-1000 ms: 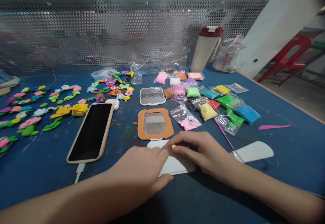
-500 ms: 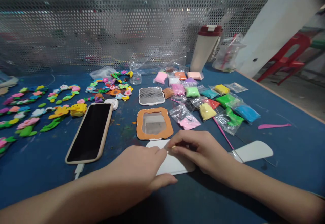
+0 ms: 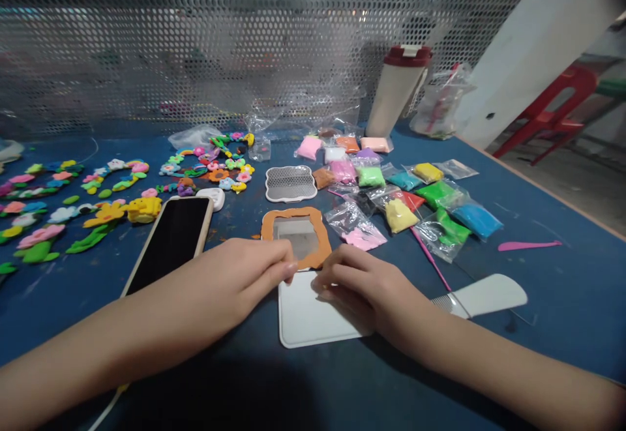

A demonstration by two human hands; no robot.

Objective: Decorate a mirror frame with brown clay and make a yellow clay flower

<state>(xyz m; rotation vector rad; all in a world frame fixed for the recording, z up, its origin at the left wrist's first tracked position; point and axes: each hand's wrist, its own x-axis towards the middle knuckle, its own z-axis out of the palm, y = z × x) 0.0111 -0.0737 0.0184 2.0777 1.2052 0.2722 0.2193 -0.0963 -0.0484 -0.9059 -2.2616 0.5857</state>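
Observation:
A flat white panel with rounded corners point(image 3: 313, 320) lies on the blue table in front of me. My left hand point(image 3: 239, 278) is closed at its upper left corner, thumb and fingertips pressed together; anything between them is too small to make out. Over the panel's right half, my right hand point(image 3: 376, 284) has its fingers curled and bunched, their tips near the surface. What they hold, if anything, is hidden. Just beyond the panel sits a mirror with an orange clay frame point(image 3: 320, 238), partly behind my left fingers. Farther back lies a white-rimmed mirror point(image 3: 291, 184).
Bags of coloured clay point(image 3: 372, 177) spread behind my right hand, with a pink tool point(image 3: 430, 258) and a white-handled comb point(image 3: 489, 295) nearby. Left are a phone point(image 3: 169, 238) and clay decorations point(image 3: 110, 212). A tumbler point(image 3: 394, 92) stands by the perforated metal panel point(image 3: 195, 46).
My left hand has moved left and up from the white panel's middle to its upper left corner, uncovering more panel. The pale yellow bit at my right fingertips no longer shows.

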